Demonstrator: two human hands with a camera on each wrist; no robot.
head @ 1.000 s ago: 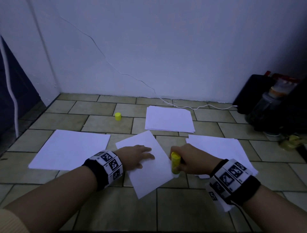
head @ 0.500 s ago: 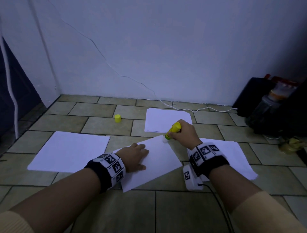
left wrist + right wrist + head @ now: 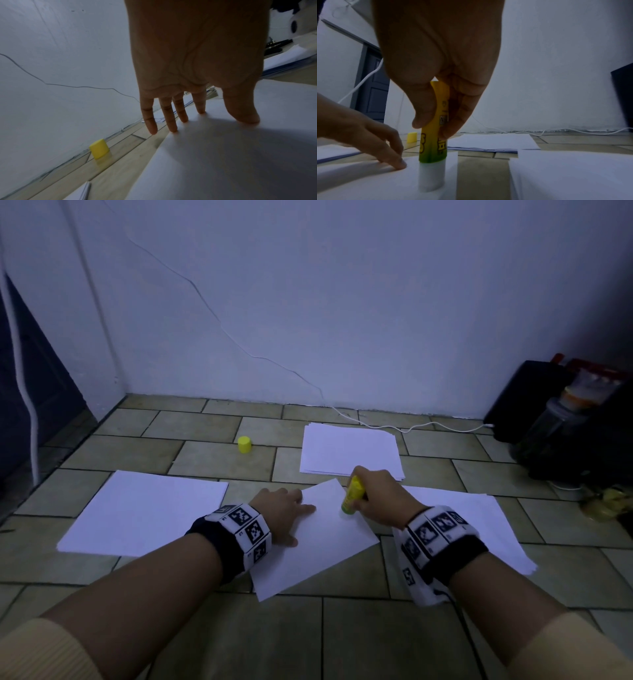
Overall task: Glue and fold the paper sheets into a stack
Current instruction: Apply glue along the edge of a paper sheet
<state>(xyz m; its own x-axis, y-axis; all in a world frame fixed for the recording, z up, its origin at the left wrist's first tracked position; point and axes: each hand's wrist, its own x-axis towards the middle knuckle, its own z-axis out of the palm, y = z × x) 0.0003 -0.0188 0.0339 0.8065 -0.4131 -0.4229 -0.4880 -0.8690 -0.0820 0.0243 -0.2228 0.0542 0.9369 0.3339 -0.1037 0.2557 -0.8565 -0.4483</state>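
A white paper sheet (image 3: 318,546) lies flat and skewed on the tiled floor (image 3: 359,642); the yellow glue stick (image 3: 352,495) stands nearly upright, its white tip touching the sheet near the far corner

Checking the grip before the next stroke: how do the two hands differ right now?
The left hand lies flat with straight, spread fingers pressing the sheet; the right hand curls round the glue stick. The left hand touches the paper directly; the right reaches it only through the stick's white tip. Both work on the same sheet.
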